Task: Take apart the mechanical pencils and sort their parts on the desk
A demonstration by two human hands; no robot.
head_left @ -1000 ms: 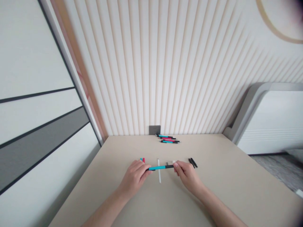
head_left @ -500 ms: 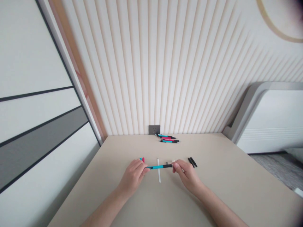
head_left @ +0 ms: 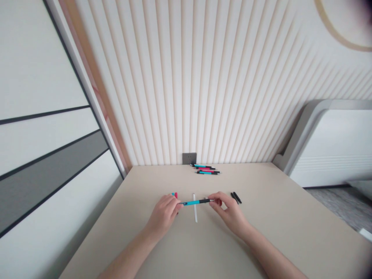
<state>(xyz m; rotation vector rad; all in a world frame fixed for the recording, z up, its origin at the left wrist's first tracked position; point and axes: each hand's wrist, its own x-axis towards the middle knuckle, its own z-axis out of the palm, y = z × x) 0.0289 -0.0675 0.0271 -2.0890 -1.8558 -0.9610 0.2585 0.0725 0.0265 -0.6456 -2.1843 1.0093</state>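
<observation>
A blue pen (head_left: pixel 192 202) with a black grip section is held level above the table between my two hands. My left hand (head_left: pixel 163 213) is closed around its left end. At the right, the thumb and fingers of my right hand (head_left: pixel 228 208) pinch the metal tip. Beneath the pen, thin white refills (head_left: pixel 195 209) lie on the table, pointing away from me. Just behind my left hand are a red barrel (head_left: pixel 176 194) and a blue one, mostly hidden. Small pieces beside my right fingers are largely covered.
Several assembled blue and red pens (head_left: pixel 205 169) lie at the back of the table (head_left: pixel 162 178), by a dark wall socket (head_left: pixel 189 158). Black grip pieces (head_left: pixel 236 197) rest right of my right hand. A ribbed wall (head_left: pixel 186 85) stands behind; a cabinet (head_left: pixel 58 193) is at the left.
The pen's right end has risen slightly, so the pen now tilts up to the right. My right hand's fingers have shifted their pinch at the tip. My left hand has stayed nearly still.
</observation>
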